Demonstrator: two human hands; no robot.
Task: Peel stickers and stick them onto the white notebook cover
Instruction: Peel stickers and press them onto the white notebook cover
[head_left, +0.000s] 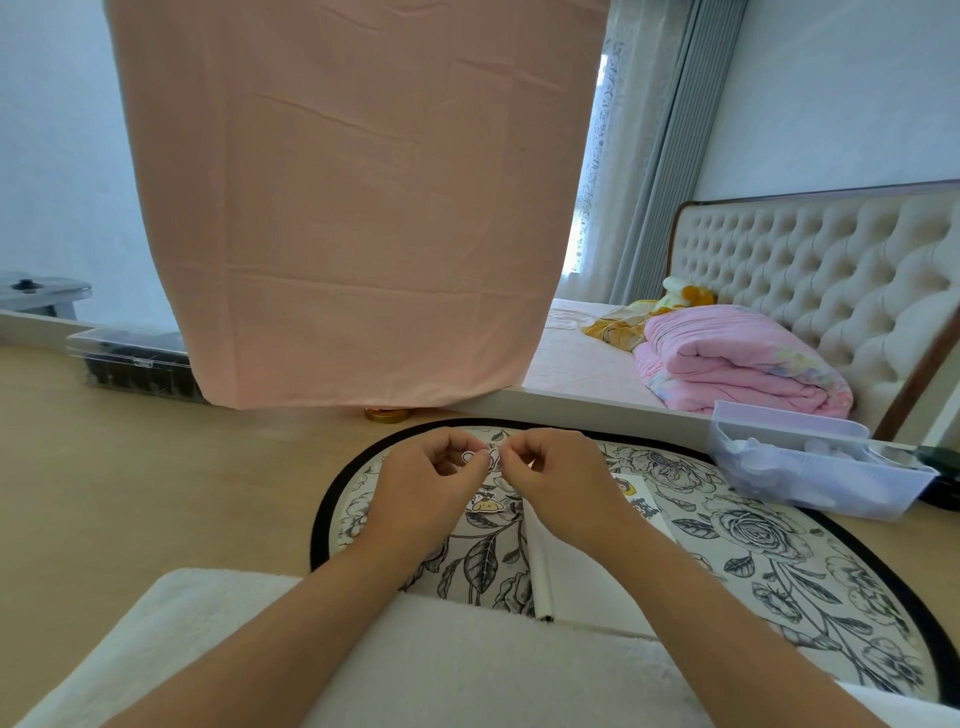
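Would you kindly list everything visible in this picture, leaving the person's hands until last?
sticker: one, white, between both hands' fingertips
dog sticker: one, yellow, on the mat below the hands
notebook: one, white, on the mat under the right forearm
mat: one, black-and-white floral, round, on the wooden surface
bin: one, clear plastic, right of the mat
box: one, clear with dark contents, far left
cloth: one, pink, hanging ahead
quilt: one, pink, folded on the bed
headboard: one, cream, tufted, far right
left hand: pinches the sticker
right hand: pinches the sticker
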